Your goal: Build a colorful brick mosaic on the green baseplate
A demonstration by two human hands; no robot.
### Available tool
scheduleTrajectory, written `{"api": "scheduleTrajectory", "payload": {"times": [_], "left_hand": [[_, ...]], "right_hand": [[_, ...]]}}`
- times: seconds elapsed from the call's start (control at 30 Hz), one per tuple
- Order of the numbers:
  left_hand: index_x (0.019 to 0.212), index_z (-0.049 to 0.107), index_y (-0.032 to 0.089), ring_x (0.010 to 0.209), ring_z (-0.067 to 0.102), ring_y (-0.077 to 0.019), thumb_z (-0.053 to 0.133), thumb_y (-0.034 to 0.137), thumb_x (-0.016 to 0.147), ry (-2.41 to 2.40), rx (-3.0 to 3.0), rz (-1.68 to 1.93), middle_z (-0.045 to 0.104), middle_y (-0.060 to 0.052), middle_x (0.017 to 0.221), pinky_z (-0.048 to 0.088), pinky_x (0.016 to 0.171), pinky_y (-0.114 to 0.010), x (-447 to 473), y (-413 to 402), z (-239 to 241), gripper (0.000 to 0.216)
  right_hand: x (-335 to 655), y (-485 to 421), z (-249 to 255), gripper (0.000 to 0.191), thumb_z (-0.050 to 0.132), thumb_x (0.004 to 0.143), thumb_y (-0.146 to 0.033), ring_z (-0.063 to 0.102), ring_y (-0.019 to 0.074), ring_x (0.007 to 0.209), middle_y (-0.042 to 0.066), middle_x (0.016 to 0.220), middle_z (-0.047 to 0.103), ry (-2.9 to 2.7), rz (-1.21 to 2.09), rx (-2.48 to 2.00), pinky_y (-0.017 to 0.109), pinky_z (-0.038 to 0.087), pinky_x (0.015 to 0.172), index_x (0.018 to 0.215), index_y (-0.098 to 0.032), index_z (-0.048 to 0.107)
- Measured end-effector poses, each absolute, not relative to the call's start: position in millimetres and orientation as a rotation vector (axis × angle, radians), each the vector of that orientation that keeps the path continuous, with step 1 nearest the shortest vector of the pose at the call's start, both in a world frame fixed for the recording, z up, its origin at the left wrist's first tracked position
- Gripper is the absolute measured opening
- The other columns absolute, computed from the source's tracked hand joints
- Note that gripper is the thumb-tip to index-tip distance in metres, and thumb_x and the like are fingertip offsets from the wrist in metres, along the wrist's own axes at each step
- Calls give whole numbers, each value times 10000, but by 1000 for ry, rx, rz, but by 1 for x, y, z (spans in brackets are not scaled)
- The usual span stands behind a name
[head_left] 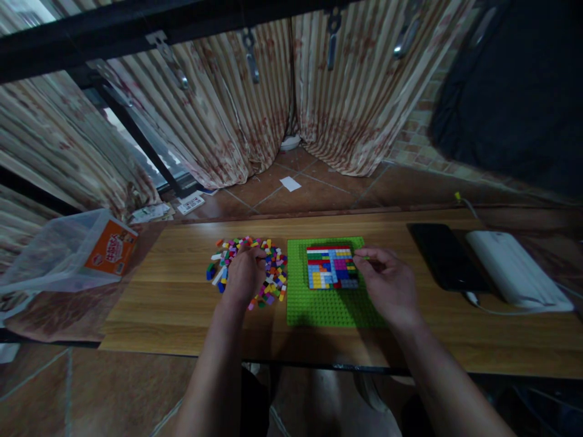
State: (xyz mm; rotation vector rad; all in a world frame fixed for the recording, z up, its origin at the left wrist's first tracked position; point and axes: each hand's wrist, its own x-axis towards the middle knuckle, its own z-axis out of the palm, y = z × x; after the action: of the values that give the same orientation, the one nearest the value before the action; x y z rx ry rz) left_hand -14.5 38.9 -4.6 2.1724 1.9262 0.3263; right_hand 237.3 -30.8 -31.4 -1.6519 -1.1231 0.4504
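Note:
Many small coloured toy bricks (276,276) lie in a loose pile on the table. My left hand (247,273) is over this pile with its fingers bent together; whatever its fingertips hold, if anything, is hidden. To the right lies a green baseplate (310,309), bearing a flat rectangular patch of built bricks (340,265) in mixed colours. At that patch's right edge is my right hand (387,282), thumb and fingers pinched on what looks like a small yellow-green brick (366,258).
A black phone (444,255) with a white cable lies right of the baseplate, beside a white box-like device (514,267). A clear plastic bin (59,255) with an orange label stands at the left. The wooden table (155,291) has its near edge close to me.

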Motion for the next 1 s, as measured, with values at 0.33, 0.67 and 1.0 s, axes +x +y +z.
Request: {"api": "scheduleTrajectory", "payload": {"times": [0.33,0.67,1.0], "left_hand": [[930,738,176,911,662,-207,514,189,865,1957,2215,332,686,-105,1051,502,865,-302,-10,39,-14,234],[957,740,151,929,667,-240,537,212,849,1995,2165,309,692,-129,1072,500,869,-337,-7,38,-12,239],[923,741,173,749,623,-137,582,209,841,1544,1986,799,705,-44,918,504,748,-258,9,34,-12,182]], "right_hand": [[236,-30,-31,252,620,790,-421,636,202,797,80,975,686,-1129,469,-1672,359,508,749,828,-199,734],[238,-30,-33,219,619,803,-375,641,216,873,79,980,679,-1135,471,-1645,376,499,816,853,-193,729],[240,-33,-27,229,615,793,-388,639,204,793,84,979,689,-1104,438,-1662,368,518,751,831,-197,735]]}}
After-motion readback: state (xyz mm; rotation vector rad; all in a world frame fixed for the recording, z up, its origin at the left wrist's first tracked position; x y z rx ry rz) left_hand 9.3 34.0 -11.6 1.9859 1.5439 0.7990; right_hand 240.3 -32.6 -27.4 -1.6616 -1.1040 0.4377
